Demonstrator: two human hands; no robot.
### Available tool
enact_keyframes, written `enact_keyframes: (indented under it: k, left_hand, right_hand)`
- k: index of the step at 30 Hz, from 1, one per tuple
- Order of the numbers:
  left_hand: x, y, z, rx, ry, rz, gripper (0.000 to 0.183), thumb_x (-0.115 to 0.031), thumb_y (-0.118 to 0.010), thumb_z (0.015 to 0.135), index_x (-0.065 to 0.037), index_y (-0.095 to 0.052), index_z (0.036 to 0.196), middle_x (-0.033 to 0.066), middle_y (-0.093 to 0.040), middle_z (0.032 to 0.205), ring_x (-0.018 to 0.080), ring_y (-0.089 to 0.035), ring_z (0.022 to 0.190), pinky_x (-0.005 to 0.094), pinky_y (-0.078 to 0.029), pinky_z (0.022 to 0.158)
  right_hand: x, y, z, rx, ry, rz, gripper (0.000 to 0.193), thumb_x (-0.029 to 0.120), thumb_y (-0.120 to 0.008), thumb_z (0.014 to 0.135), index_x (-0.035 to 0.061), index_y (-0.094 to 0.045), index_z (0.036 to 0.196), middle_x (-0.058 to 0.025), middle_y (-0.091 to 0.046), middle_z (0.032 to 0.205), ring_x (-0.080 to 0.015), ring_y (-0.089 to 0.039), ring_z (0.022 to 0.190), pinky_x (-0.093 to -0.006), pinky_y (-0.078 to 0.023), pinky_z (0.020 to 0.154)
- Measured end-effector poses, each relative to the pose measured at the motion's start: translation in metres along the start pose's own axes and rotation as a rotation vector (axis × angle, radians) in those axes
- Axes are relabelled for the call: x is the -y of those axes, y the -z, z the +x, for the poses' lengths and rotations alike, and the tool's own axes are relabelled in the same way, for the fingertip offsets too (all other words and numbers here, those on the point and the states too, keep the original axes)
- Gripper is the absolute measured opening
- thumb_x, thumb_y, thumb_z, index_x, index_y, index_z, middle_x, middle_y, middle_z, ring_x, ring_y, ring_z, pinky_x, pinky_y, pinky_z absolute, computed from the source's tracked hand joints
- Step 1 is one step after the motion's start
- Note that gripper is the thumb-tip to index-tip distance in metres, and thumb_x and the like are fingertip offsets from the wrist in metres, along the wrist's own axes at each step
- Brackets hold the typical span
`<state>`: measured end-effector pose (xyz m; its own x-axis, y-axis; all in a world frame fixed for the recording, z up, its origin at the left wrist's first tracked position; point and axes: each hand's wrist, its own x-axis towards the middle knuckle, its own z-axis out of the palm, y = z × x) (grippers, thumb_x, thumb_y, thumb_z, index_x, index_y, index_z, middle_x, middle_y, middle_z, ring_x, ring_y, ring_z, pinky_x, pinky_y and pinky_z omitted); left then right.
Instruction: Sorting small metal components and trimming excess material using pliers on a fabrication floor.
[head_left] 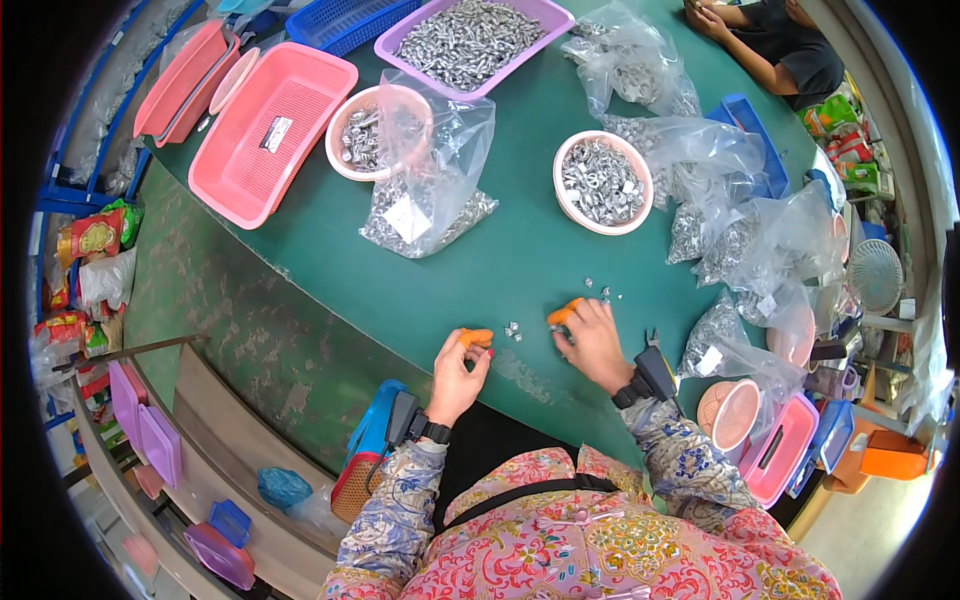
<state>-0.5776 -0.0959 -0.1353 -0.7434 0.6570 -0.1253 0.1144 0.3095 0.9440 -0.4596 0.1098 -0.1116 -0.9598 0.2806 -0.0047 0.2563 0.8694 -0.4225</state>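
My left hand, with an orange cover on its fingertip, is curled at the near edge of the green table. Its thumb and covered finger are close together; anything between them is too small to make out. My right hand, also orange-tipped, bends its fingers over the tabletop. A small silvery bit shows by its fingertips, its shape unclear. Between the hands lies a little cluster of metal pieces. Several more loose metal pieces lie beyond my right hand. A pair of pliers or nippers rests beside my right wrist.
Round pink bowls of metal parts stand ahead. Bags of parts line the right side. Farther off are a lilac tub and a pink basket. A person's arm shows at the far right.
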Motion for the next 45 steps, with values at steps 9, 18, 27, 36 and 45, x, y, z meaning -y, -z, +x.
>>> enact_keyframes:
  k: [9,18,27,36,45]
  left_hand:
    - [-0.001,0.001,-0.001,0.04,0.078,-0.039,0.022,0.004,-0.061,0.08,0.005,-0.061,0.102,0.0097,-0.06,0.096,0.0147,-0.064,0.075,0.0258,-0.05,0.07]
    - [0.001,-0.004,0.001,0.032,0.0,-0.01,0.026,0.004,-0.062,0.079,0.003,-0.061,0.105,0.0108,-0.059,0.093,0.0142,-0.06,0.068,0.026,-0.049,0.064]
    - [-0.015,-0.031,0.014,0.051,-0.008,0.205,0.028,-0.001,-0.065,0.079,0.001,-0.061,0.106,0.0133,-0.054,0.096,0.0257,-0.058,0.073,0.0366,-0.048,0.065]
    - [-0.014,-0.035,0.015,-0.002,-0.035,0.182,0.015,-0.002,-0.066,0.081,0.003,-0.063,0.095,0.0128,-0.052,0.087,0.0211,-0.056,0.06,0.0319,-0.046,0.056]
    - [-0.021,-0.03,-0.004,-0.028,0.111,0.162,0.015,-0.003,-0.068,0.08,0.006,-0.063,0.092,0.0085,-0.051,0.081,0.015,-0.052,0.057,0.0282,-0.044,0.054]
  right_hand:
    - [0.038,-0.011,0.018,-0.006,0.112,0.171,0.04,0.02,-0.074,0.072,0.0042,-0.06,0.106,-0.0115,-0.052,0.101,-0.0288,-0.049,0.097,-0.0377,-0.04,0.081]
    - [0.004,-0.003,0.001,-0.063,0.108,0.096,0.018,0.012,-0.07,0.073,0.0075,-0.063,0.089,-0.0054,-0.055,0.094,-0.0255,-0.05,0.093,-0.0376,-0.039,0.079]
    - [-0.025,0.036,-0.054,-0.221,-0.154,0.094,0.083,0.03,-0.083,0.063,0.009,-0.044,0.133,-0.0164,-0.043,0.132,-0.0382,-0.042,0.119,-0.0496,-0.033,0.104]
    - [-0.042,0.003,-0.016,-0.323,-0.204,0.276,0.078,0.033,-0.074,0.075,0.0049,-0.037,0.138,-0.0192,-0.035,0.143,-0.0396,-0.029,0.134,-0.0515,-0.022,0.111]
    - [-0.019,-0.01,-0.039,-0.074,0.056,0.345,0.069,0.04,-0.07,0.078,0.0069,-0.046,0.134,-0.015,-0.042,0.137,-0.036,-0.033,0.132,-0.0491,-0.025,0.112]
